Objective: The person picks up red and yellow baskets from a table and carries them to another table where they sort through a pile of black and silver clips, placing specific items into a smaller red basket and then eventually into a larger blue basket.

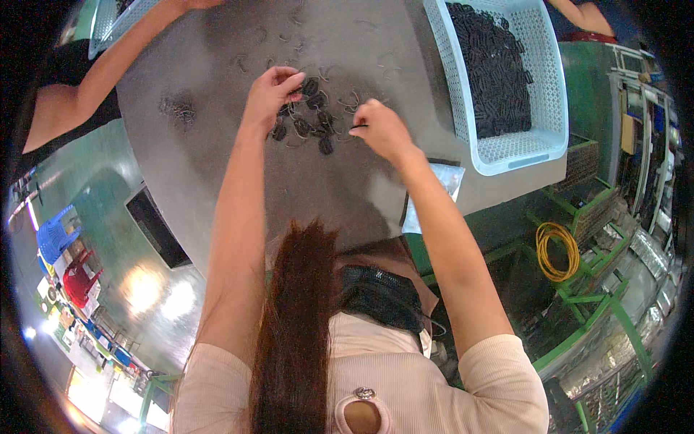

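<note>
My left hand [273,94] is closed, thumb and fingertips pressed together at the left edge of a loose cluster of small black oval parts [325,145]. What it pinches, if anything, is too small to make out. Across from it, my right hand [383,130] pinches a thin black piece [358,127] just above the table, right of the cluster. Thin curved strips [296,137] lie among the black parts and around them on the grey table [289,195].
A light blue plastic basket [517,159] full of black parts stands at the right. By my right forearm lies a clear plastic bag [444,181]. More thin scraps [177,108] sit at the left. Another person's arm [108,72] reaches over the far left table edge.
</note>
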The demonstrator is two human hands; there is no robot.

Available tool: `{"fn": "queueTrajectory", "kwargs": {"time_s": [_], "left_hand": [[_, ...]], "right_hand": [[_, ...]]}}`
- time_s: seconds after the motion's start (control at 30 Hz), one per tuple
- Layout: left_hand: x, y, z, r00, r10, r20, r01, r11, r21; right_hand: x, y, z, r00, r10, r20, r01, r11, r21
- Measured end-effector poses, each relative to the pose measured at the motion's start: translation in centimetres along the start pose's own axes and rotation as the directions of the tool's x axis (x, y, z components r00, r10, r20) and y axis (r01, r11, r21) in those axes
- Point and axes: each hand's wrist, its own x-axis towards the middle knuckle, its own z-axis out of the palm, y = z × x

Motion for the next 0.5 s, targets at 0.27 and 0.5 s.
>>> {"fn": "queueTrajectory", "kwargs": {"time_s": [0.27,0.5], "left_hand": [[-1.3,-2.9,2.7,0.934,0.358,0.008,-0.238,0.605,0.760],[-1.7,-2.5,0.1,0.962,0.249,-0.111,-0.102,0.705,0.702]], "right_hand": [[0.7,-1.4,-1.9,0.911,0.243,0.334,-0.412,0.591,0.694],[3.4,-3.9,3.9,0.969,0.140,-0.204,-0.170,0.976,-0.137]]}}
